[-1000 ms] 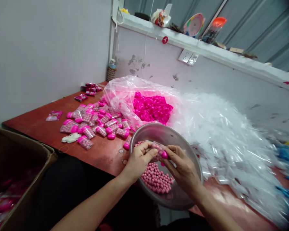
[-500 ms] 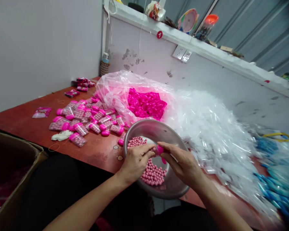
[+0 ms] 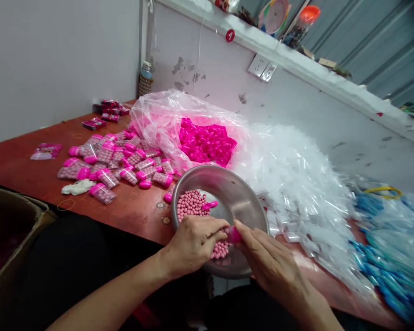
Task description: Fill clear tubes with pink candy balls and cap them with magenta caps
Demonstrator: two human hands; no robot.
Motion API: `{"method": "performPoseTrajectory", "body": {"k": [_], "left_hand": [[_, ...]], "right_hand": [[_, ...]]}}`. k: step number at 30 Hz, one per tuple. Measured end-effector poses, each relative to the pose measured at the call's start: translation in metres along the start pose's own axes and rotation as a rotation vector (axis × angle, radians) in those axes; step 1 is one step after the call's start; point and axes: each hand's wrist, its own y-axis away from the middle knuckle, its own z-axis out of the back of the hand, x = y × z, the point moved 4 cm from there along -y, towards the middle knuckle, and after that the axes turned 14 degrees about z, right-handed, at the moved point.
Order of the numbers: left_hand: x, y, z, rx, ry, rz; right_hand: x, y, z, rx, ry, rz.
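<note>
Over a steel bowl (image 3: 250, 197), my left hand (image 3: 191, 241) is closed around a small clear bottle (image 3: 225, 232), mostly hidden by the fingers. My right hand (image 3: 274, 257) pinches the pink cap (image 3: 235, 234) at the bottle's right end. Pink beads (image 3: 190, 204) lie in the bowl, some beneath my hands. On the beads rests a loose bright pink cap piece (image 3: 210, 205). Left of the bowl, several capped bottles filled with pink beads (image 3: 106, 177) are heaped on the red table (image 3: 134, 209).
Behind the bowl lies an open plastic bag (image 3: 158, 110) of pink caps (image 3: 207, 142). Clear empty containers (image 3: 293, 184) are piled to the right, with blue bagged pieces (image 3: 393, 276) beyond. A cardboard box (image 3: 37, 220) stands at lower left.
My hands have moved slightly down and right over the bowl. A pink piece that hung below my right fingers is gone from there, and one now lies on the beads.
</note>
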Motion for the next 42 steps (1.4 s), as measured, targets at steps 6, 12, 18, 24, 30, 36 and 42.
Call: {"method": "performPoseTrajectory", "body": {"k": [6, 12, 18, 24, 30, 36, 42], "left_hand": [[0.001, 0.002, -0.006, -0.006, 0.106, 0.058], [0.016, -0.006, -0.011, -0.125, 0.478, 0.266], [0.022, -0.014, 0.006, -0.146, 0.796, 0.309], [0.024, -0.011, 0.01, -0.16, 0.445, 0.191], [0.024, -0.008, -0.003, -0.099, 0.384, 0.21], [0.022, -0.004, -0.008, -0.144, 0.282, 0.205], [0.018, -0.013, 0.008, -0.216, 0.157, 0.248]], "right_hand": [[-0.001, -0.011, 0.011, 0.014, -0.071, 0.022], [-0.024, -0.017, -0.011, -0.314, -0.668, -0.442], [-0.029, -0.007, -0.042, -0.823, -1.471, -0.816], [-0.033, -0.018, -0.049, -0.767, -1.757, -0.883], [-0.018, -0.023, -0.056, -0.535, -2.041, -0.975], [-0.012, -0.025, -0.061, -0.675, -2.014, -1.013], [-0.016, -0.022, -0.051, -0.538, -1.944, -0.944]]}}
